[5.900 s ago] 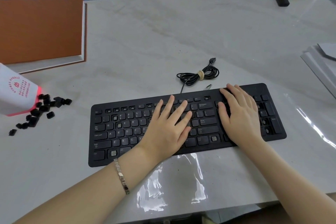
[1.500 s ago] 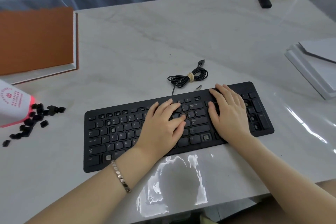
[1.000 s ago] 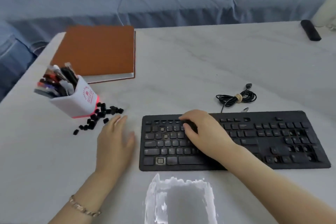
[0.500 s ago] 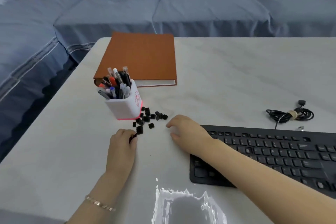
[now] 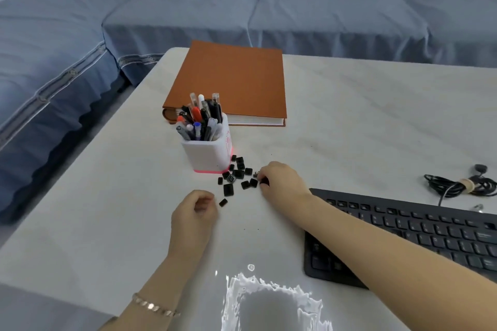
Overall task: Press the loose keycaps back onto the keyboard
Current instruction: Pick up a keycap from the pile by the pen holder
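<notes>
Several loose black keycaps (image 5: 237,174) lie scattered on the white table just right of the pen cup. My right hand (image 5: 282,183) reaches across to the right edge of the pile, and its fingertips pinch a dark keycap (image 5: 265,182). My left hand (image 5: 195,212) rests on the table below the pile with its fingers curled in; I cannot see whether anything is inside. One keycap (image 5: 223,202) lies on the table just right of that hand. The black keyboard (image 5: 430,231) lies at the lower right, partly under my right forearm and cut off by the frame edge.
A white pen cup (image 5: 208,152) full of pens stands behind the keycaps. An orange-brown book (image 5: 234,80) lies further back. The coiled keyboard cable (image 5: 461,185) lies at the right. A blue sofa (image 5: 161,16) runs round the table's far and left edges.
My view swung left from the keyboard to the keycap pile. Both hands left the keys and moved to the pile; my right hand now pinches a keycap, and my left hand drew back curled.
</notes>
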Action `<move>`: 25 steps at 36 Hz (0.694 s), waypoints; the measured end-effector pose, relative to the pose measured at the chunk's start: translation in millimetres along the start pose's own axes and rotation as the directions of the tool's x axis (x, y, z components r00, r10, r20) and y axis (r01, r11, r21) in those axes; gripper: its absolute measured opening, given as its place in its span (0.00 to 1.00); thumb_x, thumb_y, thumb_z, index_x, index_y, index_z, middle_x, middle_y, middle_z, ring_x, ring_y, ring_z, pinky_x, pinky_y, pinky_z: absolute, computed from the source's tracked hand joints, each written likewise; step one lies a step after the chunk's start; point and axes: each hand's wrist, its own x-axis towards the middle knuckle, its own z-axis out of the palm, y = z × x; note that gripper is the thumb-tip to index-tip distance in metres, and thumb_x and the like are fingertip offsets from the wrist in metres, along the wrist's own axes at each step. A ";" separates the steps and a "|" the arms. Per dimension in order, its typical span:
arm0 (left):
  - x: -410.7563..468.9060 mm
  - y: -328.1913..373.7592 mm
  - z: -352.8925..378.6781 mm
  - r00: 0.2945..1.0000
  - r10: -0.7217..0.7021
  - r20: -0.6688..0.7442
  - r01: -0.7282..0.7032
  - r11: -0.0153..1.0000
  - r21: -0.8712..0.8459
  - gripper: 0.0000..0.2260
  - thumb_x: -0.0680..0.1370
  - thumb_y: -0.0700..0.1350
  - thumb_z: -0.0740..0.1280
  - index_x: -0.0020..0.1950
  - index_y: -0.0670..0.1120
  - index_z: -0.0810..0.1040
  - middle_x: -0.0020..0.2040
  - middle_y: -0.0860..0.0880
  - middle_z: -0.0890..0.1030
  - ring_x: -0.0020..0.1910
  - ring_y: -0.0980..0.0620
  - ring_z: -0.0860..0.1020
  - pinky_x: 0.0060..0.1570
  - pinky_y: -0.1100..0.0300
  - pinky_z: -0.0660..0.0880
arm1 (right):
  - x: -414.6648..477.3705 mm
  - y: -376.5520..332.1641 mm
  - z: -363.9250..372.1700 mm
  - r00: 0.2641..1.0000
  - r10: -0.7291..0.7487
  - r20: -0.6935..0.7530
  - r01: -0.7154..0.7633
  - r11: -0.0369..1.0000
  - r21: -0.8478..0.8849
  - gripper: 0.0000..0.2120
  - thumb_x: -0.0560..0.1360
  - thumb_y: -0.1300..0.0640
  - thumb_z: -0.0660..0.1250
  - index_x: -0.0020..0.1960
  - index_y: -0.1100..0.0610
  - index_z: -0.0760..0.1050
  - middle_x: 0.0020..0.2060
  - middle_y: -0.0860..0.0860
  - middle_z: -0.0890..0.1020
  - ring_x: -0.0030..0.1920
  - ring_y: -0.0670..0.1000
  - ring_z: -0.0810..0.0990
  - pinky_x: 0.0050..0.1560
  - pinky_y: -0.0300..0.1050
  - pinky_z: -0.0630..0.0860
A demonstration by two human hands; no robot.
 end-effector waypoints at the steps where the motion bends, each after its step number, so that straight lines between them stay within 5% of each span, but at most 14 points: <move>1: -0.1 2.0 0.5 0.998 -0.059 -0.028 0.056 0.996 -0.076 0.12 0.75 0.31 0.66 0.40 0.48 0.77 0.39 0.50 0.80 0.39 0.56 0.78 0.39 0.75 0.72 | -3.6 1.8 0.4 1.000 -0.004 -0.006 0.004 0.999 0.035 0.13 0.76 0.63 0.58 0.58 0.59 0.76 0.54 0.55 0.76 0.55 0.55 0.74 0.52 0.43 0.71; 4: -1.8 12.1 1.1 0.961 -0.278 -0.008 0.256 0.894 -0.367 0.08 0.76 0.33 0.66 0.44 0.45 0.79 0.41 0.47 0.81 0.38 0.51 0.79 0.40 0.69 0.75 | -16.3 4.7 -0.7 0.994 0.047 -0.097 -0.017 0.957 0.289 0.10 0.73 0.63 0.63 0.52 0.59 0.80 0.40 0.52 0.79 0.39 0.42 0.76 0.42 0.32 0.70; 6: -3.1 24.9 2.7 0.903 -0.410 0.131 0.405 0.707 -0.580 0.06 0.78 0.34 0.64 0.45 0.42 0.79 0.40 0.48 0.81 0.39 0.55 0.79 0.38 0.69 0.77 | -26.4 4.9 -6.5 0.978 0.180 -0.108 -0.088 0.820 0.566 0.07 0.72 0.65 0.66 0.46 0.59 0.81 0.30 0.47 0.78 0.29 0.37 0.75 0.36 0.25 0.69; 8: -3.0 40.2 5.6 0.842 -0.471 0.262 0.500 0.501 -0.706 0.08 0.79 0.34 0.61 0.43 0.42 0.77 0.34 0.51 0.82 0.38 0.58 0.77 0.34 0.72 0.75 | -36.0 5.0 -15.2 0.958 0.283 0.038 -0.184 0.508 0.842 0.05 0.73 0.66 0.66 0.45 0.60 0.80 0.33 0.49 0.80 0.29 0.38 0.78 0.37 0.26 0.73; 10: -0.1 52.5 9.7 0.772 -0.497 0.396 0.538 0.181 -0.823 0.08 0.80 0.35 0.60 0.43 0.40 0.75 0.33 0.47 0.81 0.38 0.55 0.75 0.29 0.70 0.75 | -45.9 5.3 -25.4 0.936 0.278 0.214 -0.251 0.104 0.962 0.06 0.75 0.67 0.64 0.45 0.62 0.79 0.39 0.54 0.80 0.35 0.45 0.80 0.39 0.32 0.78; 12: 1.7 60.0 14.1 0.718 -0.446 0.534 0.531 -0.145 -0.835 0.07 0.78 0.34 0.58 0.44 0.39 0.75 0.39 0.44 0.77 0.40 0.52 0.73 0.25 0.67 0.74 | -56.8 8.3 -36.1 0.916 0.242 0.321 -0.265 -0.236 0.935 0.07 0.76 0.68 0.61 0.45 0.66 0.77 0.39 0.57 0.79 0.38 0.49 0.79 0.40 0.36 0.80; 14: 0.4 62.5 19.4 0.677 -0.360 0.642 0.557 -0.321 -0.766 0.07 0.73 0.32 0.58 0.44 0.39 0.75 0.42 0.45 0.76 0.42 0.52 0.73 0.23 0.66 0.73 | -68.6 12.4 -45.1 0.901 0.203 0.383 -0.266 -0.437 0.859 0.08 0.76 0.69 0.59 0.46 0.69 0.76 0.39 0.58 0.77 0.39 0.51 0.78 0.40 0.39 0.80; 19: -16.7 72.1 45.9 0.590 -0.216 0.778 0.664 -0.418 -0.620 0.07 0.70 0.34 0.57 0.43 0.38 0.74 0.40 0.46 0.76 0.33 0.49 0.75 0.25 0.65 0.70 | -91.6 26.6 -57.6 0.895 0.207 0.395 -0.245 -0.511 0.824 0.11 0.77 0.68 0.56 0.44 0.70 0.76 0.38 0.58 0.75 0.37 0.51 0.77 0.38 0.40 0.80; 25: -30.7 88.5 74.0 0.476 -0.123 0.871 0.752 -0.456 -0.476 0.06 0.74 0.37 0.59 0.37 0.39 0.71 0.34 0.46 0.73 0.25 0.51 0.70 0.22 0.65 0.66 | -117.8 55.1 -69.9 0.896 0.296 0.330 -0.235 -0.313 0.920 0.10 0.77 0.68 0.57 0.45 0.67 0.77 0.34 0.57 0.79 0.33 0.49 0.78 0.36 0.37 0.79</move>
